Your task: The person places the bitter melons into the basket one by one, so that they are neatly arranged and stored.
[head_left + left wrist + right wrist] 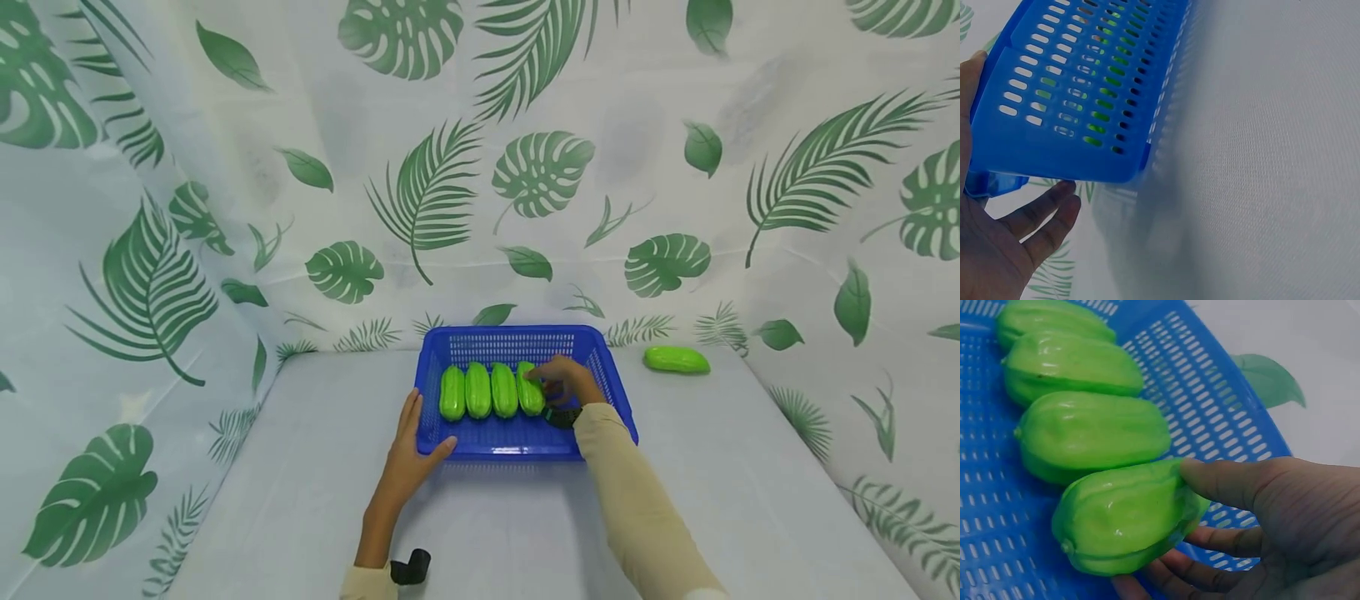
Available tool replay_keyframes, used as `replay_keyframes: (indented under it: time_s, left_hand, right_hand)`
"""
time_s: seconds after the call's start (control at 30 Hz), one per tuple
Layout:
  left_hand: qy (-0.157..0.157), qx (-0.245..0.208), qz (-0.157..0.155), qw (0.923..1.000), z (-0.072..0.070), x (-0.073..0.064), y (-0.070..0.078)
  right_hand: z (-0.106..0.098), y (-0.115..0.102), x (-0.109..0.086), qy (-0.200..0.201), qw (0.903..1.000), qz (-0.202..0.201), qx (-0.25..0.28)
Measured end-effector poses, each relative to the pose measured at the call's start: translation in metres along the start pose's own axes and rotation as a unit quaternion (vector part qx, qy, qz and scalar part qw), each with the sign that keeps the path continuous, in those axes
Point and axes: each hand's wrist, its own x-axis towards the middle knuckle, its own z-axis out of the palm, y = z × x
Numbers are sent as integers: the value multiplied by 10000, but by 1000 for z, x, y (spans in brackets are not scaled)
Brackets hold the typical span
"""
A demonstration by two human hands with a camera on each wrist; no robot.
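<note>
Several glossy green ridged fruits (478, 390) lie side by side in a blue perforated plastic basket (510, 450). My right hand (572, 382) is over the right part of the basket, holding the rightmost green ridged fruit (1129, 515). In the right wrist view its thumb presses on the fruit's upper end, while the other fingers curl along the far side and underneath. My left hand (408, 458) touches the basket's front left corner, its fingers fairly straight along the outside and the thumb at the front rim. The left wrist view shows this hand (997, 244) beside the basket's outer wall (1060, 150).
Another green fruit (677, 359) lies on the white tabletop (712, 467), to the right of the basket. Behind and at both sides hangs a white sheet (457, 292) printed with green leaves. A black strap piece (411, 567) is at the left wrist.
</note>
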Motion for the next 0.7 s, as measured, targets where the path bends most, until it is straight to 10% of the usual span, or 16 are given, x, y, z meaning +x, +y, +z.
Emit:
replay_keyframes:
  time_s: [0.7]
  left_hand:
    - [44,27,14,10000,0,0,-1]
  right_hand:
    - [8,4,-3,259,9996,-63,136]
